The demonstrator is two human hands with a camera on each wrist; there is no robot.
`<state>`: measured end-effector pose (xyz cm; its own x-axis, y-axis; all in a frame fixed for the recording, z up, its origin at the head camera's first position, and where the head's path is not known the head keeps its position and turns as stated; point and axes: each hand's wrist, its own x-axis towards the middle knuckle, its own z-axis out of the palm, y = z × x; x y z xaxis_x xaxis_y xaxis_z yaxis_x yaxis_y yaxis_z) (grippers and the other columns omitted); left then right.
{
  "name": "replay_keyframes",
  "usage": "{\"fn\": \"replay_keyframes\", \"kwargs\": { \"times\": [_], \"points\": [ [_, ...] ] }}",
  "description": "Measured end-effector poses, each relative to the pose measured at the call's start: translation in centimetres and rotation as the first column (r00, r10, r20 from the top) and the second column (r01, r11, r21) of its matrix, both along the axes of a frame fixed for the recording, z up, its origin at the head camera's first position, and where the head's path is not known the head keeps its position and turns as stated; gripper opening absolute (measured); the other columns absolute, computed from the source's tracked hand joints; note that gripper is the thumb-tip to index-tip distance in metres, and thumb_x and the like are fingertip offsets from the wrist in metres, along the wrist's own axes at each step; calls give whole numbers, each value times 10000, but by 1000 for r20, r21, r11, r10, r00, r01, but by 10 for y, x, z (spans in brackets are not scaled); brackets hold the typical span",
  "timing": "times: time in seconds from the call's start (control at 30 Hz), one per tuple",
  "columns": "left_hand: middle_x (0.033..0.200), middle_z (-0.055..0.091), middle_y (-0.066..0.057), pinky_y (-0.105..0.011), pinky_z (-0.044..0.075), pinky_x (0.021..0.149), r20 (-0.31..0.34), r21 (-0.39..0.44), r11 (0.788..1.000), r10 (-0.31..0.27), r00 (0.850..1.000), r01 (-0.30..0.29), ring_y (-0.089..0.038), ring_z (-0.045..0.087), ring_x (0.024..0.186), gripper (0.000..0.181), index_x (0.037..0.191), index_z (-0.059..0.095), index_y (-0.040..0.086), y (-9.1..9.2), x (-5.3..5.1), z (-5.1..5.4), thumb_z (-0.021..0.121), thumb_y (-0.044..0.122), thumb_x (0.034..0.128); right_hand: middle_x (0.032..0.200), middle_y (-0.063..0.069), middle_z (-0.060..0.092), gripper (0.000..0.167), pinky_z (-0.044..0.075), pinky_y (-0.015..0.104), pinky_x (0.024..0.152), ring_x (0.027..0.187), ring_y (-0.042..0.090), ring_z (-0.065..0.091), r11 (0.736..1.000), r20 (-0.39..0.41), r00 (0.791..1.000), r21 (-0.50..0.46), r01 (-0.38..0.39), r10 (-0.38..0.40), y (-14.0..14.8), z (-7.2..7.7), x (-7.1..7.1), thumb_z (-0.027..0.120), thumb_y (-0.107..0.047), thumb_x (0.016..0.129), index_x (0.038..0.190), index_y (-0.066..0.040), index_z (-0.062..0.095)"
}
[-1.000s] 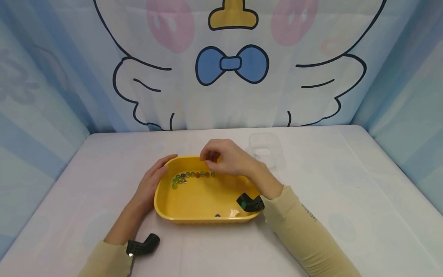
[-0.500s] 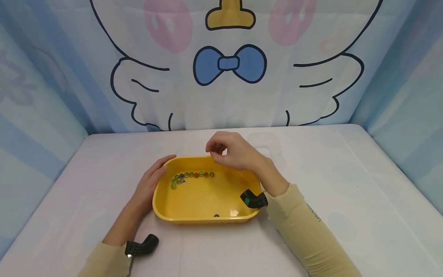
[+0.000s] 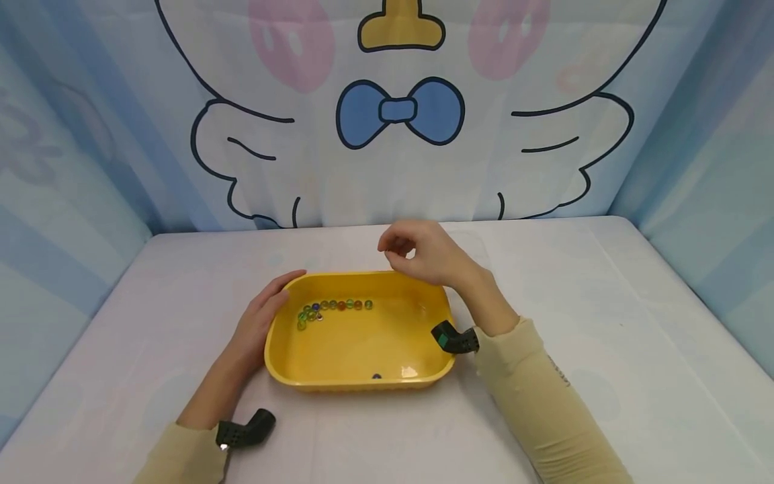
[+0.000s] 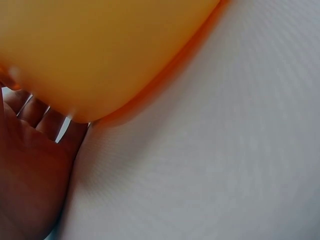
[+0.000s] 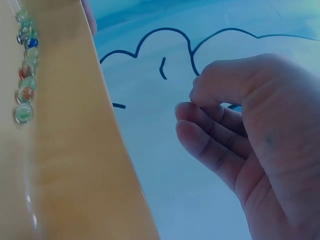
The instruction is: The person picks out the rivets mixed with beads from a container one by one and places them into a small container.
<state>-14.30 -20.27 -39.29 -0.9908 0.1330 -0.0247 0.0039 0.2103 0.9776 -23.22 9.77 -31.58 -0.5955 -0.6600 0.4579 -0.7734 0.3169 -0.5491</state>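
Observation:
A yellow tray point(image 3: 363, 349) stands on the white-covered table. Along its upper left lie several glass marbles point(image 3: 341, 305), mostly green with some orange and blue; a lone dark blue marble point(image 3: 377, 376) sits by the near wall. My left hand point(image 3: 256, 326) holds the tray's left end, thumb at the rim and fingers along the outside, as the left wrist view point(image 4: 35, 160) also shows. Beyond the far rim, my right hand point(image 3: 423, 252) is raised with thumb and forefinger pinched together. Only a tiny speck shows between these fingertips in the right wrist view, seemingly a marble, nearly all hidden.
A clear plastic box point(image 3: 478, 247), faint against the table, is mostly hidden behind my right hand. A printed curtain point(image 3: 399, 181) hangs along the table's far edge. Black wrist cameras point(image 3: 248, 429) are strapped to both sleeves.
My right hand has risen from over the tray's far rim and moved away and to the right, still pinched. My left hand and the marbles in the tray keep their places.

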Motion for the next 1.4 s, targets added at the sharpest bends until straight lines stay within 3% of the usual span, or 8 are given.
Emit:
{"fn": "replay_keyframes", "kwargs": {
  "times": [0.63,1.17,1.4],
  "points": [
    [1574,379,-44,-129,324,1065,-8,31,999,-15,1000,15,-211,369,1406,485,1554,378,137,-1,-1,-1,344,326,1108,962,90,682,113,559,347,778,827,203,622,987,35,988,-53,151,-149,37,0,-10,671,68,887,974,2,701],
    [1568,387,-44,-169,327,1087,-4,27,1000,-10,1000,10,-217,375,1398,485,1552,383,148,0,-1,0,344,336,1107,980,97,681,107,547,380,822,860,225,619,953,118,946,11,302,-302,62,-5,-17,646,27,909,996,5,704],
    [1568,390,-35,-170,319,1093,3,17,1000,-3,1000,3,-205,378,1397,485,1552,384,156,0,0,-1,351,341,1105,979,101,682,114,543,344,807,856,225,625,947,156,934,24,321,-321,68,-6,-19,637,18,914,1008,24,703]
  ]
}}
